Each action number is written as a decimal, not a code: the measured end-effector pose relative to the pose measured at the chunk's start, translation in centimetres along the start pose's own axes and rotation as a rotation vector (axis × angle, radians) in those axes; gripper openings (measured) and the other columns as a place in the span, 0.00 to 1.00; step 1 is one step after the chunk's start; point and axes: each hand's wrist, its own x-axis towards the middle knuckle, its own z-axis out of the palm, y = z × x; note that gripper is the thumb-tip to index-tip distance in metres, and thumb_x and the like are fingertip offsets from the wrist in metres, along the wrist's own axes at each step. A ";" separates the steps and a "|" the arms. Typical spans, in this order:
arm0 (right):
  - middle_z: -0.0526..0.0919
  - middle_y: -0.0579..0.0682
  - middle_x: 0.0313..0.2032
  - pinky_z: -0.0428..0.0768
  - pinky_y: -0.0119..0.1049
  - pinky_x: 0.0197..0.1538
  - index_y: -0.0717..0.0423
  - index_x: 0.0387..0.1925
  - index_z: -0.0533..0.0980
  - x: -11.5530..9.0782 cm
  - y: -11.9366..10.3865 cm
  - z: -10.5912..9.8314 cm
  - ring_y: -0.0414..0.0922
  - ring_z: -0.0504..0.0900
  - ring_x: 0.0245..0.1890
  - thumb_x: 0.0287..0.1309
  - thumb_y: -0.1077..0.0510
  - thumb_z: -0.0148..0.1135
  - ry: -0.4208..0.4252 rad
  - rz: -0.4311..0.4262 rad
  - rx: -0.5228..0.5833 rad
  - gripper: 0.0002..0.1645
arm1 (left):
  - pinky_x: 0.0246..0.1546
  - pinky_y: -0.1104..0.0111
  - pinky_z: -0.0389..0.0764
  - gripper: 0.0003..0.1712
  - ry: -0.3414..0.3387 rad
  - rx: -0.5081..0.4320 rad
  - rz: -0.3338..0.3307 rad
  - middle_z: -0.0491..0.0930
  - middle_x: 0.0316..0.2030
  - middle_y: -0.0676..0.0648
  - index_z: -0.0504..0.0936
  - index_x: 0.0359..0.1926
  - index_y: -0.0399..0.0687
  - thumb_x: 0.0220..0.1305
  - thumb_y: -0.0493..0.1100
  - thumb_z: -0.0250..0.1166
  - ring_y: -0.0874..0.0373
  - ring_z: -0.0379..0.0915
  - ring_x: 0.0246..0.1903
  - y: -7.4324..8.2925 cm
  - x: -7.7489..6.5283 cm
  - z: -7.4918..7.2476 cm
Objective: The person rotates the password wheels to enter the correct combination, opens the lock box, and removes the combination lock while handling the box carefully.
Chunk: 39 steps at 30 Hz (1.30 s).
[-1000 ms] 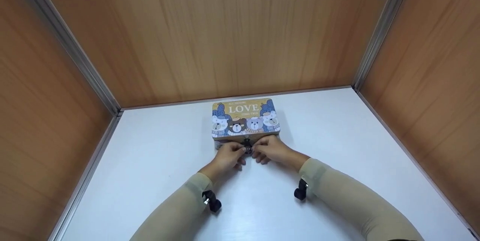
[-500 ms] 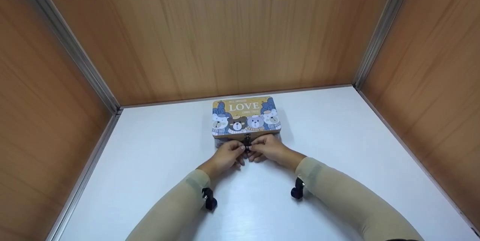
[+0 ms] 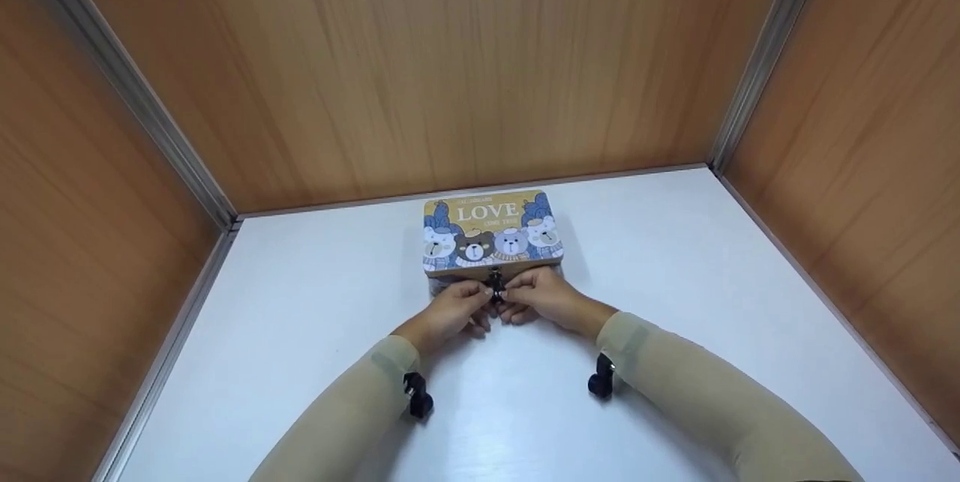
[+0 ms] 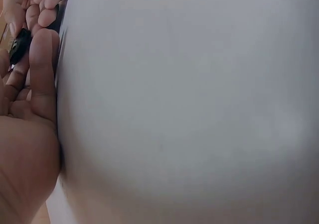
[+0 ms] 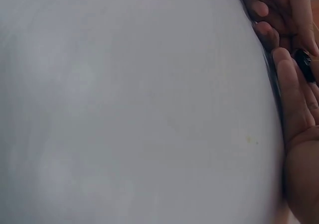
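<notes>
A tin box with bears and the word LOVE on its lid stands near the back wall, lid down. At the middle of its front hangs a small black padlock, largely covered by fingers. From the left, my left hand pinches the padlock between thumb and forefinger. My right hand pinches it from the other side, the other fingers curled below. Both wrist views show the black padlock between the fingertips, its details too small to read. The lower fingers lie close along the table.
The white tabletop spreads around the box. Wood-grain panels enclose it at the back and both sides, joined by metal corner posts. Black wrist cameras hang under both beige sleeves.
My hands have drawn slightly closer together around the padlock, and less of it shows between the fingers than one second ago. The box stays in place with its lid down.
</notes>
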 end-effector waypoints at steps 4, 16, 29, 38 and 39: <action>0.96 0.59 0.38 0.97 0.35 0.41 0.67 0.52 0.86 0.2 -0.1 -0.1 0.45 0.97 0.34 0.77 0.64 0.66 -0.010 -0.001 -0.011 0.11 | 0.35 0.69 0.90 0.14 0.010 0.012 0.000 0.85 0.44 0.46 0.82 0.52 0.40 0.91 0.46 0.57 0.57 0.83 0.35 0.2 0.0 0.2; 0.95 0.58 0.35 0.96 0.34 0.37 0.67 0.51 0.87 -0.1 -0.5 0.1 0.44 0.96 0.31 0.76 0.63 0.66 0.012 -0.027 -0.031 0.11 | 0.30 0.69 0.91 0.14 -0.016 0.052 0.003 0.89 0.48 0.42 0.85 0.55 0.39 0.90 0.45 0.58 0.57 0.87 0.30 0.9 0.1 0.0; 0.94 0.57 0.33 0.95 0.34 0.35 0.67 0.49 0.87 -0.4 0.3 -0.5 0.43 0.94 0.28 0.77 0.64 0.66 0.021 -0.034 -0.013 0.10 | 0.26 0.66 0.91 0.16 -0.027 0.102 -0.032 0.90 0.45 0.41 0.86 0.51 0.39 0.89 0.47 0.59 0.53 0.90 0.31 1.5 0.0 0.7; 0.94 0.56 0.32 0.95 0.34 0.34 0.67 0.48 0.87 -0.2 0.3 -0.2 0.43 0.94 0.28 0.76 0.64 0.67 -0.006 -0.050 -0.004 0.09 | 0.26 0.68 0.89 0.14 -0.058 0.093 0.039 0.89 0.41 0.43 0.84 0.52 0.38 0.89 0.45 0.59 0.56 0.88 0.28 0.2 0.2 0.0; 0.94 0.56 0.32 0.95 0.34 0.34 0.67 0.48 0.87 -0.2 0.3 -0.2 0.44 0.94 0.28 0.76 0.64 0.66 -0.004 -0.051 -0.006 0.09 | 0.27 0.68 0.90 0.14 -0.066 0.092 0.046 0.89 0.41 0.43 0.84 0.52 0.39 0.89 0.46 0.60 0.56 0.88 0.28 0.1 0.2 0.0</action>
